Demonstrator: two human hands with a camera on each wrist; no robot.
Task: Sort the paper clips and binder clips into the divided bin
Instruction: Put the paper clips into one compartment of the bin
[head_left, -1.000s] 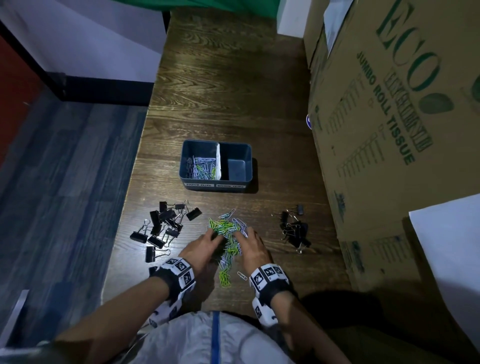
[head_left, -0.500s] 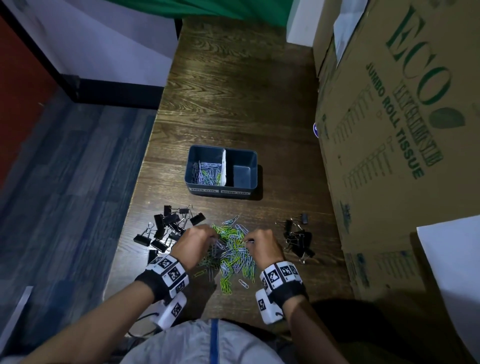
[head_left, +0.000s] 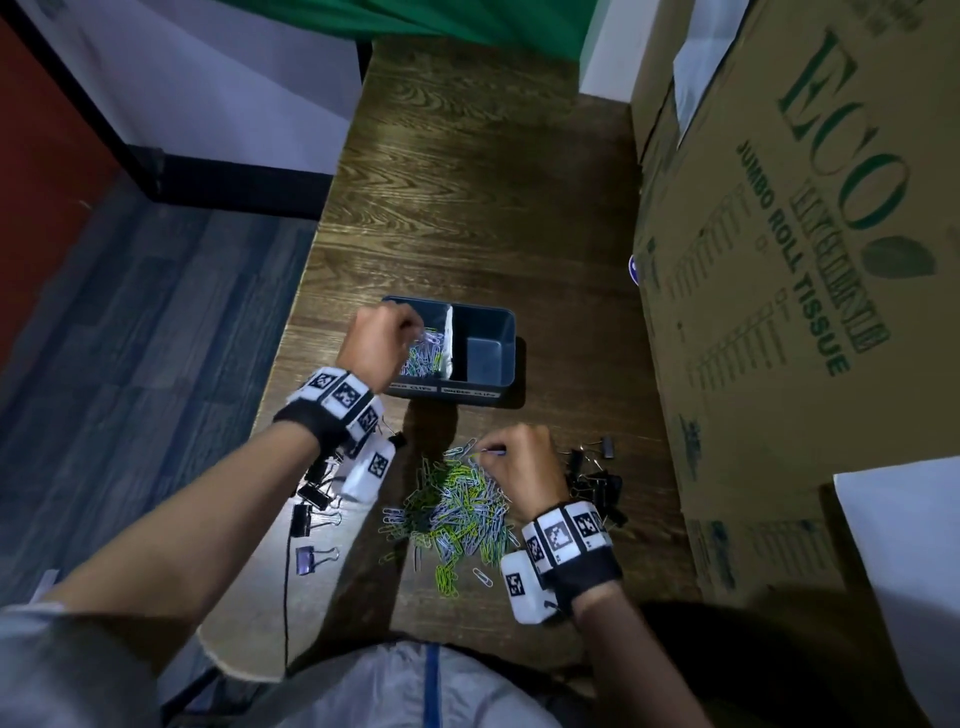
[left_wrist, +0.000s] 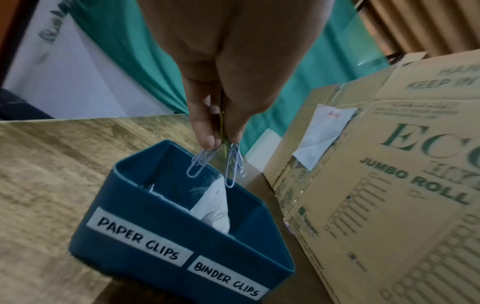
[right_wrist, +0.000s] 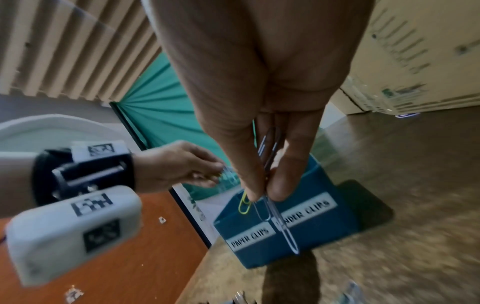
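Two hands work apart: the left hand (head_left: 375, 340) pinches paper clips (left_wrist: 215, 162) over the divided bin's (head_left: 485, 387) left compartment; the right hand (head_left: 522, 462) pinches clips above the table's clip pile (head_left: 452, 512), between binder clips (head_left: 311, 499).

Table (head_left: 467, 208) dark wood-grain, matt, bin (left_wrist: 161, 242) smooth blue plastic w/ white paper labels, divider (left_wrist: 215, 207) white paper, creased, paper clips (head_left: 457, 514) thin wire, glossy coated, binder clips (head_left: 311, 519) black matt metal, box (head_left: 779, 312) matt corrugated cardboard.
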